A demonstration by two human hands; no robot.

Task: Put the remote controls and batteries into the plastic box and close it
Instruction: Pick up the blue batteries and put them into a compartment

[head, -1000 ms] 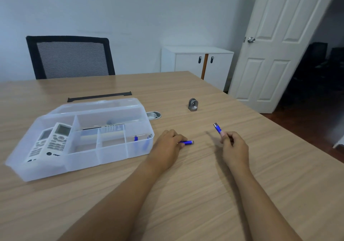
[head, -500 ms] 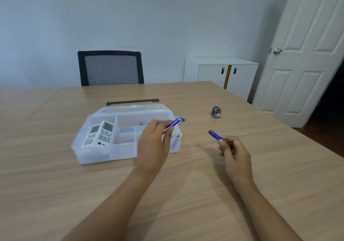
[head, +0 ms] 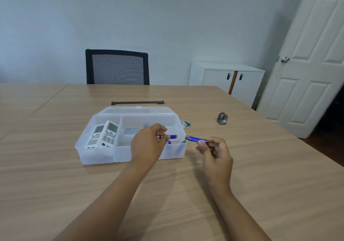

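Note:
A clear plastic box (head: 96,156) with dividers stands open on the wooden table, its lid (head: 137,110) folded back behind it. Two white remote controls (head: 104,135) lie side by side in its left compartment. My left hand (head: 149,144) hovers over the box's right front compartment, pinching a blue battery (head: 173,137) above it. Another blue battery (head: 178,147) shows through the wall of that compartment. Just right of the box, my right hand (head: 214,151) holds a second blue battery (head: 196,139) pointing at the box's right edge.
A small grey metal part (head: 222,119) sits on the table to the right of the box, and a round metal grommet (head: 186,124) lies behind its right corner. A black strip (head: 137,102) lies behind the lid. A black mesh chair (head: 117,66) stands at the far side.
My left hand lifted a battery off the table and carried it over the box's right compartment. My right hand brought its battery closer to the box's right edge. The camera turned left.

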